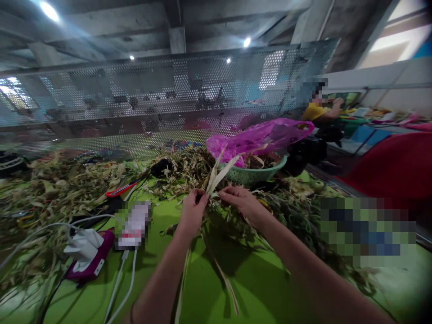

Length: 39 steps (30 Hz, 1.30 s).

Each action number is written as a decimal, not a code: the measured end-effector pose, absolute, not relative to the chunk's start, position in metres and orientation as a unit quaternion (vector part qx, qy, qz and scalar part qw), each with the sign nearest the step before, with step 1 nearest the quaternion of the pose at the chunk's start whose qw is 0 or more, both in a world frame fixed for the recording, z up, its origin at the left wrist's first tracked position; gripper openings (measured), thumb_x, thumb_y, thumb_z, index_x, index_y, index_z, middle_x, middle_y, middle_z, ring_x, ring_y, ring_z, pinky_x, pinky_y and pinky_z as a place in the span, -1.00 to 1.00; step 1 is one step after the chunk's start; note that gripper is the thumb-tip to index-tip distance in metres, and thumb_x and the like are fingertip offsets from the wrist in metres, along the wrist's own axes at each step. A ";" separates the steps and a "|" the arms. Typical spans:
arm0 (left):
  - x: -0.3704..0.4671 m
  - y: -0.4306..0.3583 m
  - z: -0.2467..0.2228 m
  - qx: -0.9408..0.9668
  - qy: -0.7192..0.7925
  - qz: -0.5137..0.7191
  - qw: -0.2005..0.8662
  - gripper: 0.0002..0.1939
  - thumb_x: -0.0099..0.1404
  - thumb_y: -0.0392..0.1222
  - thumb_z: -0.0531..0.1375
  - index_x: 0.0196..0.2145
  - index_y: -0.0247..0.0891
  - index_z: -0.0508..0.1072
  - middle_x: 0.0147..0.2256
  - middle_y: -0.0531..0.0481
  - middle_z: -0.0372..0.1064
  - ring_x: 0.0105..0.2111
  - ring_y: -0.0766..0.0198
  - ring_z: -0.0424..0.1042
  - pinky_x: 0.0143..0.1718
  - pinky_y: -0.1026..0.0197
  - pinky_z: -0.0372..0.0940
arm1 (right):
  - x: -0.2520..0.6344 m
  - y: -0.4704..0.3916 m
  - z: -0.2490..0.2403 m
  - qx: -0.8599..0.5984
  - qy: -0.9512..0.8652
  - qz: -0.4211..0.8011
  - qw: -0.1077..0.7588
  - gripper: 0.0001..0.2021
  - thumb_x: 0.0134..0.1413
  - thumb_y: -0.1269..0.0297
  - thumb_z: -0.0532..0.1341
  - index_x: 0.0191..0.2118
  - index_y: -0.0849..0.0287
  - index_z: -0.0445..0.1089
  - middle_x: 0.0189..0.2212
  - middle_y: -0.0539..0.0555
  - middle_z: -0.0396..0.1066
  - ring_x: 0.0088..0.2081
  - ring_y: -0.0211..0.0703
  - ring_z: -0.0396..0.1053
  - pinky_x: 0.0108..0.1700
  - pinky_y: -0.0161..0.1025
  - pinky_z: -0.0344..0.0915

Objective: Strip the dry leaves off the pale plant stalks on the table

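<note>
Over the green table, my left hand is closed around a small bunch of pale dried leaves, which look like corn husk. Their wide blades fan upward above my fingers, and long thin strips trail down toward the table's front. Close on the right, my right hand has its fingers pinched together at the bunch's edge, apparently on a piece of the same leaf. The fingertips partly hide what they grip.
Behind the hands stands a green basket with a purple plastic bag. Dried leaf heaps lie left and right. Nearer left are a purple power strip, a phone, and a red cutter. A person sits at far right.
</note>
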State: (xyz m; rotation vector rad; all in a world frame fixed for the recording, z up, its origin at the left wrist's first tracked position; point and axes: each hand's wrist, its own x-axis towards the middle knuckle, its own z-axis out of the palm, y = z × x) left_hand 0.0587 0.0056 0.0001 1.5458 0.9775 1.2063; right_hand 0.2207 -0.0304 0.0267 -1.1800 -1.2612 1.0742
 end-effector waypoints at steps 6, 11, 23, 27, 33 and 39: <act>0.057 0.008 0.000 0.633 0.385 0.455 0.494 -0.81 0.19 -0.09 0.13 -0.38 -0.29 0.37 -0.50 0.09 0.26 -0.47 0.35 0.21 -0.39 0.30 0.14 | 0.227 -0.028 0.027 -0.503 -0.625 0.338 0.493 -0.77 -0.05 0.10 0.28 -0.46 0.19 0.45 -0.51 -0.01 0.40 -0.42 -0.19 0.30 -0.31 -0.28 0.21; 0.054 0.006 0.003 0.659 0.376 0.411 0.506 -0.76 0.19 -0.04 0.12 -0.48 -0.27 0.32 -0.56 0.13 0.13 -0.52 0.38 0.11 -0.47 0.31 0.05 | 0.235 -0.029 0.034 -0.520 -0.705 0.171 0.450 -0.84 0.00 0.18 0.26 -0.43 0.16 0.47 -0.40 0.05 0.46 -0.29 -0.09 0.37 -0.20 -0.23 0.24; 0.052 0.006 0.005 0.613 0.417 0.481 0.468 -0.70 0.20 0.05 0.12 -0.46 -0.25 0.30 -0.56 0.14 0.11 -0.52 0.38 0.08 -0.47 0.31 0.03 | 0.261 -0.026 0.041 -0.585 -0.568 0.058 0.576 -0.82 -0.10 0.16 0.31 -0.47 0.17 0.41 -0.54 -0.04 0.36 -0.48 -0.23 0.26 -0.38 -0.29 0.16; 0.050 0.009 0.005 0.574 0.420 0.529 0.463 -0.73 0.22 0.01 0.11 -0.44 -0.26 0.30 -0.53 0.13 0.15 -0.49 0.38 0.11 -0.43 0.32 0.06 | 0.269 -0.020 0.039 -0.517 -0.432 0.133 0.727 -0.79 -0.09 0.13 0.31 -0.35 0.14 0.41 -0.51 -0.08 0.31 -0.49 -0.30 0.21 -0.43 -0.33 0.13; 0.057 0.006 0.002 0.552 0.441 0.554 0.440 -0.74 0.25 0.01 0.08 -0.39 -0.26 0.33 -0.51 0.12 0.18 -0.48 0.37 0.14 -0.42 0.33 0.08 | 0.238 -0.028 0.034 -0.511 -0.413 0.358 0.663 -0.70 -0.18 0.01 0.34 -0.45 0.16 0.45 -0.53 -0.02 0.41 -0.55 -0.29 0.23 -0.47 -0.31 0.15; 0.068 -0.006 0.001 0.603 0.423 0.533 0.417 -0.82 0.27 -0.09 0.07 -0.36 -0.26 0.35 -0.43 0.04 0.33 -0.40 0.31 0.28 -0.34 0.29 0.17 | 0.194 -0.042 0.029 -0.454 -0.527 0.471 0.543 -0.71 -0.03 0.02 0.26 -0.31 0.14 0.53 -0.40 0.02 0.48 -0.36 -0.16 0.34 -0.20 -0.22 0.26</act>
